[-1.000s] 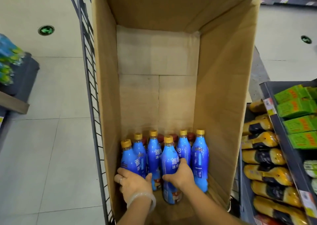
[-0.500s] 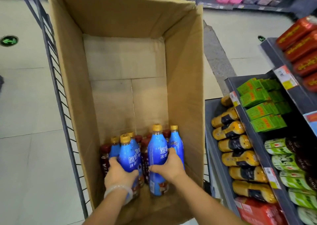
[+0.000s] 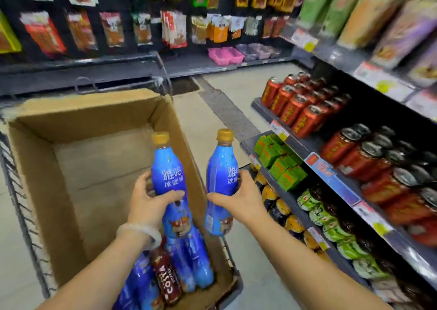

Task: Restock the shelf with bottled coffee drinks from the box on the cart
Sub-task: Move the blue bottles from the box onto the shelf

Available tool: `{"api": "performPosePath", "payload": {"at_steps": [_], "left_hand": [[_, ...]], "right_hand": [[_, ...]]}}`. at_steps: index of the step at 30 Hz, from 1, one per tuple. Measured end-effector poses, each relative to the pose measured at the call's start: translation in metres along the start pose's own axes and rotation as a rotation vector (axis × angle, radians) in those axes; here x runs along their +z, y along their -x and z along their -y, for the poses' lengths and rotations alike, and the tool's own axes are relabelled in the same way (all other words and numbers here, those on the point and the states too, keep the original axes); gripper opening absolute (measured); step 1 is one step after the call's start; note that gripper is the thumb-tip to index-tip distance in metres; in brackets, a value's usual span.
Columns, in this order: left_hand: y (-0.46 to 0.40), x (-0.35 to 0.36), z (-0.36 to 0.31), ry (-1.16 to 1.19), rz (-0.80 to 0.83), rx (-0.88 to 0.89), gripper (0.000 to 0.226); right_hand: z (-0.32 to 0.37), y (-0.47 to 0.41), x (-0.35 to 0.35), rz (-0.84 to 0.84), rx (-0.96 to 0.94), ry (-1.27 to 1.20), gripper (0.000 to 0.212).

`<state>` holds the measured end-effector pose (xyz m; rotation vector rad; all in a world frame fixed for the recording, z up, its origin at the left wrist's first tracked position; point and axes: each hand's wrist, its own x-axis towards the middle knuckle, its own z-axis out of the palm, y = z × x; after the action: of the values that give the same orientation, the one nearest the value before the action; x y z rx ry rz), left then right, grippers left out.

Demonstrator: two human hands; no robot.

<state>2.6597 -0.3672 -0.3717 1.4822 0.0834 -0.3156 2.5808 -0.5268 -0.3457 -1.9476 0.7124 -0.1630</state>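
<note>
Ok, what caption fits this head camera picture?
Each hand, left hand and right hand, lifts a blue gold-capped plastic bottle above the brown cardboard box.

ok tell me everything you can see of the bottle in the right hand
The bottle in the right hand is a slim plastic bottle in a glossy blue wrap with white Chinese characters, a small picture near its base and a gold screw cap over a dark neck. It is held upright, clear of the cardboard box, beside the shelf. The right hand wraps its middle; nothing else touches it.

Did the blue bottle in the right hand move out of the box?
Yes. The blue bottle in the right hand stood inside the cardboard box before; now it is lifted above the box's right wall, toward the shelf.
</note>
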Motion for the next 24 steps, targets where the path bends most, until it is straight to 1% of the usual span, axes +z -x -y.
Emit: {"api": "performPosePath", "payload": {"at_steps": [2,7,10,12,15,17,19,21,22,24], "left_hand": [[0.012,0.035,-0.03,0.061,0.077,0.062,0.07],[0.056,0.127,-0.091,0.094,0.292,0.189,0.062],[0.088,0.188,-0.115,0.1,0.422,0.247,0.062],[0.111,0.23,-0.126,0.117,0.495,0.277,0.058],[0.141,0.292,-0.141,0.171,0.577,0.261,0.051],[0.158,0.331,-0.149,0.213,0.626,0.249,0.059],[0.175,0.366,-0.155,0.238,0.668,0.253,0.057],[0.192,0.397,-0.158,0.248,0.721,0.252,0.053],[0.2,0.411,-0.159,0.238,0.746,0.25,0.054],[0.212,0.436,-0.162,0.204,0.793,0.244,0.067]], "right_hand": [[0.016,0.005,-0.043,-0.079,-0.067,-0.06,0.056],[0.032,0.028,-0.157,-0.238,-0.156,-0.167,0.055],[0.031,0.052,-0.23,-0.346,-0.175,-0.139,0.054],[0.028,0.069,-0.278,-0.42,-0.17,-0.132,0.055],[0.023,0.094,-0.343,-0.518,-0.168,-0.111,0.063],[0.017,0.11,-0.384,-0.579,-0.163,-0.124,0.056],[0.009,0.125,-0.42,-0.645,-0.149,-0.157,0.052],[0.0,0.135,-0.452,-0.71,-0.123,-0.186,0.052],[-0.004,0.14,-0.466,-0.741,-0.108,-0.199,0.052],[-0.013,0.146,-0.493,-0.786,-0.086,-0.227,0.05]]}}
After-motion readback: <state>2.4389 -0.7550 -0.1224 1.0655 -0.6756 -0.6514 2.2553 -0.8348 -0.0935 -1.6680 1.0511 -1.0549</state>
